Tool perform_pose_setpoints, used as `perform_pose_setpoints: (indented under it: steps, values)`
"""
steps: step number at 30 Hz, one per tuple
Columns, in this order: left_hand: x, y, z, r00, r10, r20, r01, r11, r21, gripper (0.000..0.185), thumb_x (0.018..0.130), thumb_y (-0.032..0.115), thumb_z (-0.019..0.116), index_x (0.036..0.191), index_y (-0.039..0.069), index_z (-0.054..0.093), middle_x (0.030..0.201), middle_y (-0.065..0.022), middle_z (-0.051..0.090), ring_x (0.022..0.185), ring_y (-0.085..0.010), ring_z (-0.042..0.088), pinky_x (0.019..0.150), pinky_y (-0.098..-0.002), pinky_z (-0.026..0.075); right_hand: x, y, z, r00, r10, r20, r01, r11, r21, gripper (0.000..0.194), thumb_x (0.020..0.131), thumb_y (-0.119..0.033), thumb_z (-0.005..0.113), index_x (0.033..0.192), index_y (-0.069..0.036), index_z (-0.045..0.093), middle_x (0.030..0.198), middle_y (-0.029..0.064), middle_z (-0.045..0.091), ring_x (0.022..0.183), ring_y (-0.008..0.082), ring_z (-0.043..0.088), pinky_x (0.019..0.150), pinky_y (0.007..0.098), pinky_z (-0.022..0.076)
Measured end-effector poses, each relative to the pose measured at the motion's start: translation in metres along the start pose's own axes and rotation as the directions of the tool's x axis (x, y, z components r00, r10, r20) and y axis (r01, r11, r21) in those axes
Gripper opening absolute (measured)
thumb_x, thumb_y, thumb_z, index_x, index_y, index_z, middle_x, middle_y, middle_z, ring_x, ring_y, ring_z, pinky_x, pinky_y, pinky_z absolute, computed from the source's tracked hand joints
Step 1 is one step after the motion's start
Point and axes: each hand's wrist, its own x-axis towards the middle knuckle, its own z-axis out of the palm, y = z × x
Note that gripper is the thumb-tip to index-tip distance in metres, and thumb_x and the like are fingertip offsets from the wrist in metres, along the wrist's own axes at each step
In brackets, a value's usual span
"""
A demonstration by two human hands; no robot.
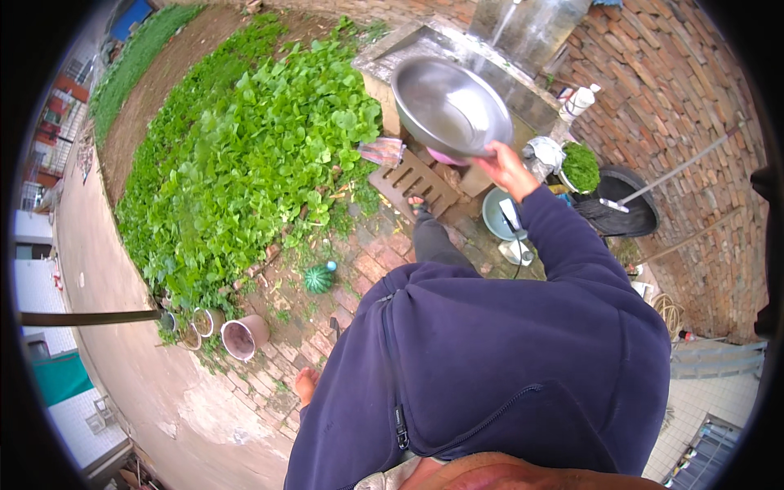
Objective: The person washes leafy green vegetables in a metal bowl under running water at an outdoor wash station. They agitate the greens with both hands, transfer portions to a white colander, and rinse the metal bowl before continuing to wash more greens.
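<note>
My right hand (507, 171) grips the near rim of a wide stainless steel basin (453, 107), which is tilted so its bare inside faces me. Beyond the basin stands a concrete outdoor sink (422, 43), where water falls from above. My left hand (307, 384) hangs low beside my jacket, apart from any object; only part of it shows, with the fingers curled. A striped cloth (382, 152) lies by a slotted slab (413, 185) under the basin. Part of a pink thing (446, 157) shows below the basin.
Leafy green plants (257, 147) grow at the left. On the brick paving are a striped green ball (318, 279) and a pinkish bucket (245, 338). At the right stand a light blue basin (501, 214), a container of greens (579, 168) and a black tub (631, 205) with a mop.
</note>
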Motion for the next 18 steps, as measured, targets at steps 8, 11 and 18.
perform_pose_setpoints:
  steps: [8,11,18]
  values:
    - [0.051,0.121,0.203,0.963,-0.055,0.265,-0.043,0.935,0.351,0.027,0.1,0.021,0.065,0.121,0.004,0.065,0.103,-0.0116,0.073,0.09,-0.0248,0.07,0.079,-0.0408,0.057,0.293,-0.068,0.205,0.976,-0.114,-0.185,0.17,0.93,0.326,0.04,0.09,-0.004,0.065,0.13,-0.002,0.057,0.13,0.0154,0.058,0.113,0.0278,0.061,0.094,0.0414,0.0605]
    - [0.056,0.197,0.255,0.968,-0.099,0.23,0.006,0.928,0.373,0.026,0.1,0.021,0.065,0.12,0.004,0.066,0.103,-0.0115,0.073,0.09,-0.0244,0.07,0.079,-0.0404,0.057,0.413,-0.081,0.235,0.891,-0.419,-0.174,0.426,0.905,0.002,0.032,0.092,-0.005,0.066,0.124,-0.001,0.061,0.12,0.0153,0.065,0.107,0.0291,0.067,0.087,0.0409,0.0604]
    - [0.077,0.338,0.321,0.978,-0.127,0.165,0.052,0.916,0.397,0.025,0.1,0.02,0.066,0.118,0.003,0.066,0.101,-0.0112,0.073,0.089,-0.0234,0.07,0.078,-0.0395,0.057,0.575,-0.091,0.235,0.721,-0.688,-0.082,0.56,0.648,-0.516,0.026,0.09,-0.009,0.072,0.114,0.001,0.065,0.108,0.0206,0.07,0.1,0.0389,0.069,0.084,0.0451,0.0575]
